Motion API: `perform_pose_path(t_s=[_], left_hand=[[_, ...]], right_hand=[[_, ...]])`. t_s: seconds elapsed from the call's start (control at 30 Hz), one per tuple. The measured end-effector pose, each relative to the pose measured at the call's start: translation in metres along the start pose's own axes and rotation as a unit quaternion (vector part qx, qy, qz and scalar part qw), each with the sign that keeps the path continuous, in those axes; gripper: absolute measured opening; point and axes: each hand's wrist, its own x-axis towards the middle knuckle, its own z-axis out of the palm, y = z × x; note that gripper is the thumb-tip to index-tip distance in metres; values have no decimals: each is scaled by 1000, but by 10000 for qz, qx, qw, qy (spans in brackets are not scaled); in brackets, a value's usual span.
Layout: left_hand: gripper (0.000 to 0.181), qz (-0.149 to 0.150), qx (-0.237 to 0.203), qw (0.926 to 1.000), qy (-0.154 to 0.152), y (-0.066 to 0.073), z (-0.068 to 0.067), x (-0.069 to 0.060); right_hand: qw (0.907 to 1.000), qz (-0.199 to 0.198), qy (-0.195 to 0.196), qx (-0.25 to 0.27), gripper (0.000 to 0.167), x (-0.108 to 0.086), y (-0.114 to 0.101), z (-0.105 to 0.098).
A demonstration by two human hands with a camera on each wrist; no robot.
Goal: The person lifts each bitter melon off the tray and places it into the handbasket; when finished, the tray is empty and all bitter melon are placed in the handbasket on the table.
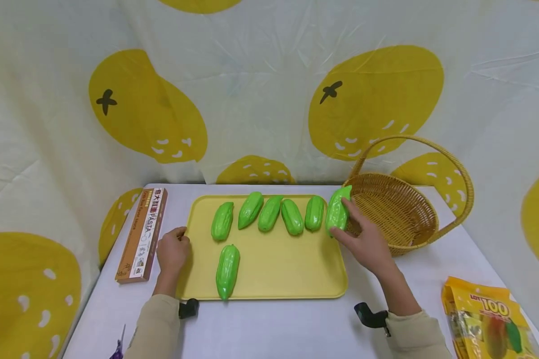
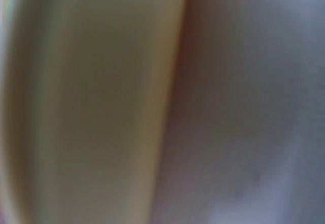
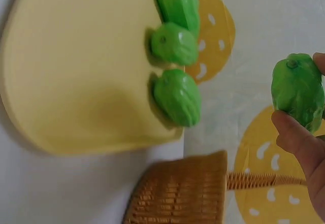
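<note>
My right hand (image 1: 368, 244) pinches a glossy, ridged green bitter melon (image 1: 338, 209) between thumb and fingers, raised over the tray's right edge beside the basket. In the right wrist view, the held melon (image 3: 297, 89) shows its stem end. At the left rim of the yellow tray (image 1: 287, 269), my left hand (image 1: 173, 252) grips the edge with curled fingers. Several more bitter melons lie in a row along the tray's back, among them one at its right end (image 1: 315, 213). A separate bitter melon (image 1: 227, 271) rests near the front left. The left wrist view is blurred, showing the tray's rim (image 2: 162, 102) close up.
A wicker basket (image 1: 393, 212) with a tall arched handle stands right of the tray. Left of the tray lies a pasta box (image 1: 141, 234). A yellow snack bag (image 1: 491, 319) is at the front right. A patterned curtain (image 1: 260, 99) hangs behind the table.
</note>
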Motion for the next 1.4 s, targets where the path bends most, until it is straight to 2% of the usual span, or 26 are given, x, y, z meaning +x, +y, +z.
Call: perform_pose_path(t_s=[0.17,0.3,0.47,0.63,0.97,1.23,1.4], left_hand=[[38,41,6,10000,32,1,1,0],[38,74,11,10000,63,1,1,0],[39,-10,16,10000,79,-1,0,-1],[39,45,-1,9999,95,-1,0,-1],[39,15,9,10000,35,-3,1,0],[39,-45,-34,10000,47,-3,1,0],[39,-19,-30,10000,24,-4,2,-1]], right_hand=[[9997,67,174,-178,79,7,14,-18],[9979,111,297,-573,79,10,23,-27],[9960,150,347,-806,80,13,33,-33],[9948,240,313,-934,81,17,43,-42],[9886,493,170,-1416,82,26,62,-60],[9815,1013,-244,-1607,85,37,75,-68],[9772,1181,-411,-1714,84,43,85,-71]])
